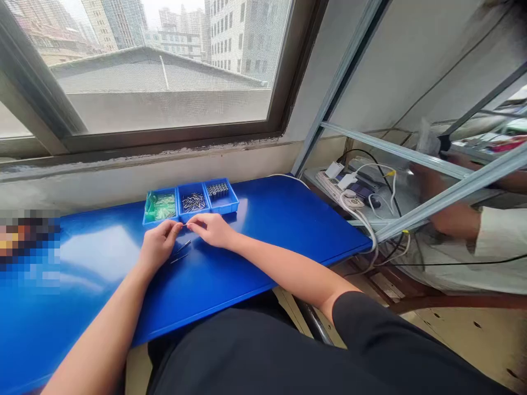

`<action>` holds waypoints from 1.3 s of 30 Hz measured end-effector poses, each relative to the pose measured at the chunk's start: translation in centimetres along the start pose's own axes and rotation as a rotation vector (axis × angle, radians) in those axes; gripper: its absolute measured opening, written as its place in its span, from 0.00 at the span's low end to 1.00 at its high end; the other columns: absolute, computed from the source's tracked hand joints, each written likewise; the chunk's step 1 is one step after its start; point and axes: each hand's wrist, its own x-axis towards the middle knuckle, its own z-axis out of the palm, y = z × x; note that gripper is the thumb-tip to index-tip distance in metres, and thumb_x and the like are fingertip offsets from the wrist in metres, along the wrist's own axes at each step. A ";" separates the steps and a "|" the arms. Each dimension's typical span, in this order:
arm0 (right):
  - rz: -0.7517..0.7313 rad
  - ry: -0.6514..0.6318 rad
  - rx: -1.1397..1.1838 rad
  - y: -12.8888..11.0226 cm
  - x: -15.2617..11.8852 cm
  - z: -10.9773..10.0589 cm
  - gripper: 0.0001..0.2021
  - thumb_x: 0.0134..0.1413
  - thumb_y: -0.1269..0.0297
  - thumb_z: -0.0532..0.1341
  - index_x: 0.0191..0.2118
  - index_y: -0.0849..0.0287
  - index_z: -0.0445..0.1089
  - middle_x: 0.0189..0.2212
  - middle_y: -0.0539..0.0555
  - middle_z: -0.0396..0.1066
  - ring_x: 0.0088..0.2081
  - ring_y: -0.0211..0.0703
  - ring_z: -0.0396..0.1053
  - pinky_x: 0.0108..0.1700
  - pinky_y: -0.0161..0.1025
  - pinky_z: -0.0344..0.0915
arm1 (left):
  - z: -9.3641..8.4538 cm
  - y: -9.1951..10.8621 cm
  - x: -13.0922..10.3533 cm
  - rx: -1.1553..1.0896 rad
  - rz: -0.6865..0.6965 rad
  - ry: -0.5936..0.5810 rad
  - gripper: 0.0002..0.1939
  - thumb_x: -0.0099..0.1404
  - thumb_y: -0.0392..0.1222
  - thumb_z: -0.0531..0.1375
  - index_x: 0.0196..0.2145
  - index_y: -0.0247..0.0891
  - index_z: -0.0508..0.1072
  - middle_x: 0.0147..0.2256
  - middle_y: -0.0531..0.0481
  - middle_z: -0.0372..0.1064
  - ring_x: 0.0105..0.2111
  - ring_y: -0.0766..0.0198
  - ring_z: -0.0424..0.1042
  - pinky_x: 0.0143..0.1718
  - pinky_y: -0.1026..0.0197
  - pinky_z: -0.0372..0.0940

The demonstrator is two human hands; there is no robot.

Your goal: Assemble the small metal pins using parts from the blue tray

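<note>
My left hand (158, 244) and my right hand (212, 229) meet above the blue table (263, 247), fingertips pinched close together. Between them shows a tiny thin piece (184, 225), too small to name, which both hands seem to grip. Just below the fingers, a slim metal rod (183, 247) and a thinner dark rod (179, 258) lie on the tabletop. Behind the hands stand three joined blue bins. The left bin (145, 220) holds clear and green plastic pieces, the middle bin (180, 214) loose metal pins, and the right bin (226, 208) dark cylinders standing in rows.
A window (173, 109) rises behind the table. To the right, a grey metal frame (341, 82) stands beside a power strip (340, 189) with plugs and white cables (370, 230). Beyond it, another person's blurred arm (436, 192) is visible. A pixelated patch covers something at left.
</note>
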 end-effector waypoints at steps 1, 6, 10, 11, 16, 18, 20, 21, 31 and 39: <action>-0.007 0.006 0.008 0.1 0.0 0.0 0.10 0.62 0.63 0.60 0.41 0.61 0.77 0.38 0.55 0.78 0.38 0.40 0.73 0.42 0.36 0.67 | 0.0 0.0 0.0 0.004 -0.002 -0.002 0.20 0.66 0.56 0.54 0.30 0.37 0.74 0.23 0.52 0.70 0.22 0.66 0.64 0.27 0.64 0.60; -0.012 0.037 0.023 0.3 0.1 0.1 0.08 0.62 0.65 0.61 0.41 0.61 0.77 0.38 0.55 0.78 0.38 0.40 0.73 0.42 0.36 0.68 | 0.0 -0.1 0.0 0.002 0.011 -0.015 0.20 0.67 0.55 0.54 0.30 0.37 0.75 0.22 0.53 0.69 0.21 0.67 0.63 0.27 0.64 0.60; 0.033 0.036 0.001 0.2 0.0 0.1 0.08 0.62 0.65 0.60 0.38 0.61 0.77 0.36 0.54 0.78 0.37 0.39 0.73 0.41 0.36 0.67 | 0.1 -0.3 -0.1 -0.031 0.012 -0.018 0.20 0.67 0.55 0.55 0.32 0.37 0.76 0.22 0.54 0.68 0.22 0.67 0.62 0.26 0.64 0.59; 0.038 0.035 -0.003 0.1 0.0 0.1 0.09 0.62 0.65 0.60 0.38 0.61 0.77 0.36 0.54 0.78 0.36 0.39 0.73 0.41 0.36 0.67 | 0.1 -0.3 -0.1 -0.041 0.009 -0.011 0.19 0.66 0.55 0.55 0.33 0.37 0.76 0.21 0.55 0.67 0.21 0.68 0.61 0.26 0.65 0.58; 0.038 0.038 -0.015 0.2 -0.1 0.1 0.09 0.63 0.64 0.59 0.38 0.61 0.77 0.36 0.54 0.78 0.37 0.39 0.73 0.41 0.36 0.66 | 0.3 0.0 -0.3 -0.104 0.003 0.003 0.15 0.64 0.52 0.59 0.39 0.37 0.74 0.18 0.59 0.58 0.19 0.70 0.56 0.23 0.66 0.54; 0.043 0.040 -0.020 0.3 -0.1 0.1 0.09 0.63 0.64 0.59 0.38 0.61 0.77 0.36 0.54 0.78 0.37 0.39 0.73 0.41 0.36 0.66 | 0.3 0.1 -0.3 -0.109 0.005 -0.003 0.14 0.64 0.52 0.60 0.38 0.38 0.74 0.18 0.59 0.57 0.19 0.70 0.56 0.23 0.66 0.54; 0.041 0.039 -0.026 0.4 0.0 0.0 0.09 0.63 0.64 0.59 0.38 0.60 0.77 0.36 0.54 0.78 0.37 0.39 0.73 0.42 0.36 0.66 | 0.3 0.1 -0.3 -0.095 0.002 -0.006 0.14 0.64 0.52 0.59 0.37 0.38 0.75 0.18 0.59 0.58 0.19 0.70 0.56 0.23 0.66 0.54; 0.036 0.040 -0.028 0.4 0.0 0.1 0.09 0.63 0.64 0.59 0.38 0.60 0.77 0.36 0.54 0.78 0.37 0.39 0.73 0.42 0.36 0.66 | 0.3 0.1 -0.3 -0.085 0.001 -0.004 0.14 0.64 0.52 0.59 0.37 0.38 0.75 0.18 0.59 0.58 0.19 0.70 0.56 0.23 0.65 0.54; -0.035 0.067 0.004 0.6 0.1 0.3 0.09 0.60 0.67 0.62 0.43 0.61 0.77 0.39 0.55 0.78 0.38 0.39 0.74 0.42 0.36 0.69 | 0.1 -0.3 0.0 0.008 0.020 -0.009 0.19 0.66 0.55 0.55 0.33 0.38 0.76 0.24 0.52 0.71 0.23 0.66 0.66 0.27 0.63 0.60; -0.003 0.062 -0.038 0.2 0.1 0.1 0.08 0.62 0.66 0.61 0.41 0.60 0.78 0.38 0.55 0.78 0.37 0.39 0.73 0.42 0.37 0.68 | 0.1 0.0 -0.3 -0.056 -0.007 -0.008 0.17 0.65 0.54 0.58 0.37 0.38 0.76 0.20 0.57 0.63 0.20 0.68 0.60 0.25 0.64 0.57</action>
